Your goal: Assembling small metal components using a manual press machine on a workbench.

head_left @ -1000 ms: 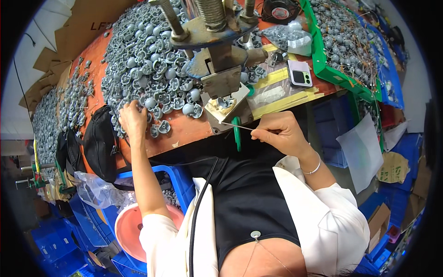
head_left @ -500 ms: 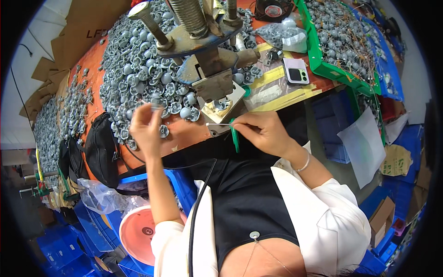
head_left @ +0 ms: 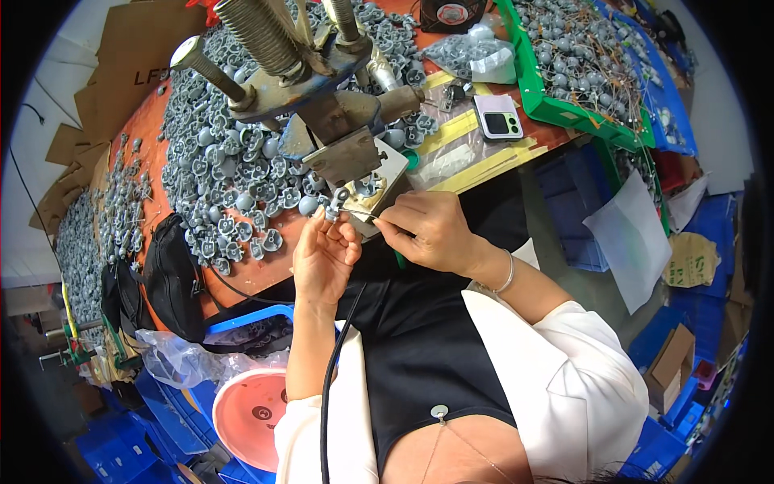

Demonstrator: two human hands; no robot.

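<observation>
My left hand [head_left: 324, 256] is pinched around a small grey plastic part [head_left: 335, 206] at the table's front edge. My right hand [head_left: 429, 232] is closed on a thin metal rod [head_left: 359, 212], whose far end meets the grey part or lies just before it; I cannot tell which. Right behind both hands stands a worn metal press [head_left: 330, 121] with thick threaded bolts and a flat plate. Beneath that plate, a grey half-round shell [head_left: 369, 185] sits on a pale block [head_left: 393, 168].
Loose grey shells [head_left: 234, 161] cover much of the orange table [head_left: 149, 185]. A green crate [head_left: 532, 93] of wired grey parts stands at the far right, near a phone [head_left: 498, 118]. A black bag [head_left: 171, 278] lies left, above a pink basin [head_left: 250, 415].
My left hand has come from the heap of shells toward the right hand, now with a grey part in its fingers. The right hand has shifted slightly left with the rod.
</observation>
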